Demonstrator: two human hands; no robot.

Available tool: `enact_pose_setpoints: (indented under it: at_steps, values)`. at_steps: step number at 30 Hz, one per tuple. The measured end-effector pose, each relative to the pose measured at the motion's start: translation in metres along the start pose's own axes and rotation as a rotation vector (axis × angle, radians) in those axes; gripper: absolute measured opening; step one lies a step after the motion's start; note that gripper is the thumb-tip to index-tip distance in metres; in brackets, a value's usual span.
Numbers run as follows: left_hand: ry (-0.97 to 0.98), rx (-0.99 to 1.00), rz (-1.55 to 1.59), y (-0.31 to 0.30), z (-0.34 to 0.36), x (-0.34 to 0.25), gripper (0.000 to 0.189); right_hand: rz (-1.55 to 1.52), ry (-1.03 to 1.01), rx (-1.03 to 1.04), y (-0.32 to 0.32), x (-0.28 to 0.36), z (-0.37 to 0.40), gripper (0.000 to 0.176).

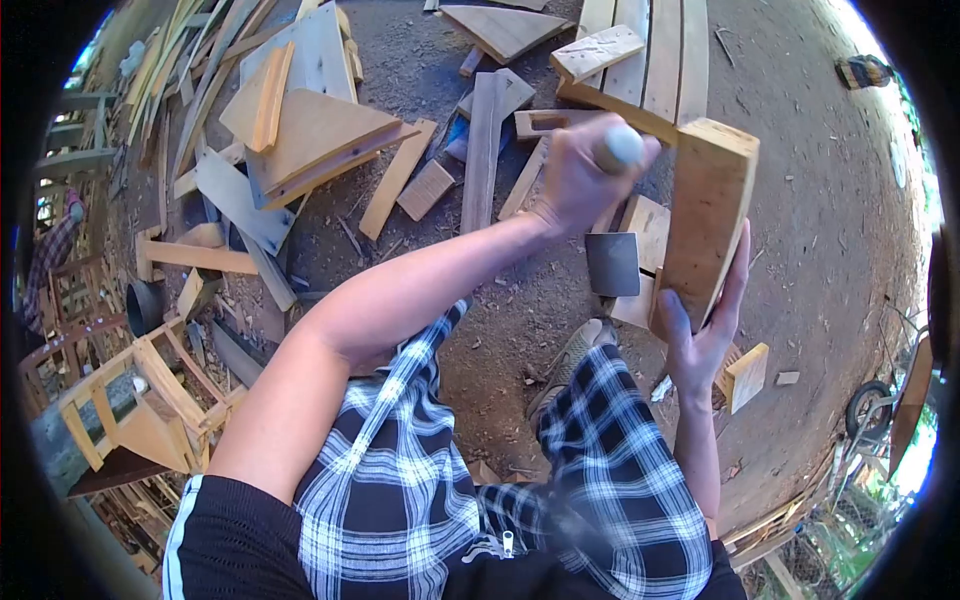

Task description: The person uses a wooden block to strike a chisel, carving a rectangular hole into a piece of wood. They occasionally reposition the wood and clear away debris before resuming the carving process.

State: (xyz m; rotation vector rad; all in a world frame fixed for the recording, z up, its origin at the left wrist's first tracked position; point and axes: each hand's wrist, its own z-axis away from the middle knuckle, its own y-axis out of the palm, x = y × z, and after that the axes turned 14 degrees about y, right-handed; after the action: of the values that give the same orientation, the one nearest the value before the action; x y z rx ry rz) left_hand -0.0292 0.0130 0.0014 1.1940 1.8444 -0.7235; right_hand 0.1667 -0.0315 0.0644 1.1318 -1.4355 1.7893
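Observation:
My left hand [588, 175] is a closed fist around a tool whose round, pale handle end [620, 148] points up toward me. Just below the fist shows a broad grey metal blade [612, 265], in line with that handle; the part between them is hidden. My right hand [703, 345] grips the lower end of a thick wooden block [706, 215], thumb on its near face and fingers along the right side. The block stands nearly upright, slightly tilted. Beneath the blade and block lie pale wood pieces [645, 235].
A slatted wooden panel [660, 60] lies ahead, with a short board [598, 52] on it. Triangular boards [320, 135] and offcuts are heaped at left, near a wooden frame [150, 400]. My shoe [575, 360] rests on the dirt. A wheel [868, 410] stands at far right.

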Motion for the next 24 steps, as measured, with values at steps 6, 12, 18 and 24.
enact_pose_setpoints:
  at_steps: [6,12,18,24]
  values:
    - [-0.382,-0.361,0.282,-0.042,-0.046,-0.009,0.023,0.058,0.089,-0.060,0.002,-0.019,0.004,0.091]
    - [-0.292,0.020,0.173,-0.058,-0.065,-0.031,0.028,0.049,0.084,-0.078,0.003,-0.023,0.005,0.089]
    - [-0.253,0.313,-0.015,-0.034,-0.056,-0.028,0.029,-0.002,0.065,-0.083,0.007,-0.018,0.000,0.092]
    - [-0.125,0.043,-0.034,-0.004,0.001,-0.021,0.025,0.117,0.087,-0.114,0.006,-0.024,0.008,0.091]
